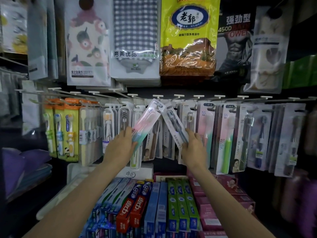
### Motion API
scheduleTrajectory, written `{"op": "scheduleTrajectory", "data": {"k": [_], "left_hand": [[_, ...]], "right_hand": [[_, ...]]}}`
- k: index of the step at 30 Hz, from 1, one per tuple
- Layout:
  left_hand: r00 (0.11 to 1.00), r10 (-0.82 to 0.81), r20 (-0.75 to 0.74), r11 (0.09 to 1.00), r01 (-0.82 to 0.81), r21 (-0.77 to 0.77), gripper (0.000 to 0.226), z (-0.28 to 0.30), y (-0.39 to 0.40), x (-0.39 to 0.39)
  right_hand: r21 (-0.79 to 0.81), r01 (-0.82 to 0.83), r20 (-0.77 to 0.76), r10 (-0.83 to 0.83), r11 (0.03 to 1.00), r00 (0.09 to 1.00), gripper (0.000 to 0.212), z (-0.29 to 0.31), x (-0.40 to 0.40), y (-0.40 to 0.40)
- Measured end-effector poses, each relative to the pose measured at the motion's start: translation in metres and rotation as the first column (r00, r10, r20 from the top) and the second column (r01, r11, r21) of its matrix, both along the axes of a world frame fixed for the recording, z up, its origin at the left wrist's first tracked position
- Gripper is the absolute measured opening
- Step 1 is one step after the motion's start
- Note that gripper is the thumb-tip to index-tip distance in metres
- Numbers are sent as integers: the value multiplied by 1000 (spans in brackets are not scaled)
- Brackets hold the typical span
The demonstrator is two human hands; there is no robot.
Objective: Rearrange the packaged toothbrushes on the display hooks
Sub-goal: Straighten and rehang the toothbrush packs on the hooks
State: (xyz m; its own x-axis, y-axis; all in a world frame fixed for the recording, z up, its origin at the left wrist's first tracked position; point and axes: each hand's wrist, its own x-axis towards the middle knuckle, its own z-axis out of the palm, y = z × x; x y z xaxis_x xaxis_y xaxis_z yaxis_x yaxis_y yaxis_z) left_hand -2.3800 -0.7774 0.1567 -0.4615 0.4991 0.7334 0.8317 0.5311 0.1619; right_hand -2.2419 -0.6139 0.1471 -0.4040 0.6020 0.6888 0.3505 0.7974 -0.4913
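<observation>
A row of display hooks (178,96) carries many packaged toothbrushes. My left hand (120,146) grips the lower end of a pink-and-teal toothbrush pack (145,122), tilted with its top toward the centre hooks. My right hand (195,148) grips the lower end of a dark-brush toothbrush pack (175,124), tilted the other way. The tops of the two packs meet near one hook at the centre. Whether either pack hangs on a hook is not visible.
Children's toothbrush packs (60,131) hang at left, pink and green packs (226,138) at right. Towel packages (135,38) hang on the row above. Toothpaste boxes (154,203) fill the shelf below my arms.
</observation>
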Motion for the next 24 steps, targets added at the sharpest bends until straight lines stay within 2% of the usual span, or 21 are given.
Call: {"op": "scheduleTrajectory", "data": {"k": [5, 10, 17, 19, 22, 24], "left_hand": [[1000, 4, -26, 1000, -4, -11, 37, 1, -2, -2], [999, 28, -30, 999, -29, -43, 41, 4, -4, -1], [999, -17, -30, 1000, 17, 1, 37, -2, -2, 4], [999, -20, -47, 1000, 20, 2, 37, -2, -3, 0], [998, -4, -65, 1000, 4, -8, 38, 0, -4, -7], [996, 23, -87, 1000, -24, -14, 39, 1, -4, -10]], "right_hand": [[55, 61, 30, -63, 997, 998, 56, -4, 5, 5], [153, 185, 62, -197, 971, 979, 60, -5, 13, 11], [37, -13, -16, 14, 999, 1000, 53, -10, 14, 13], [28, -23, -12, 23, 999, 1000, 56, -16, 8, 8], [199, -7, -89, 26, 980, 996, 59, -27, -8, -1], [277, -105, -20, 114, 955, 993, 53, -33, -24, -8]]}}
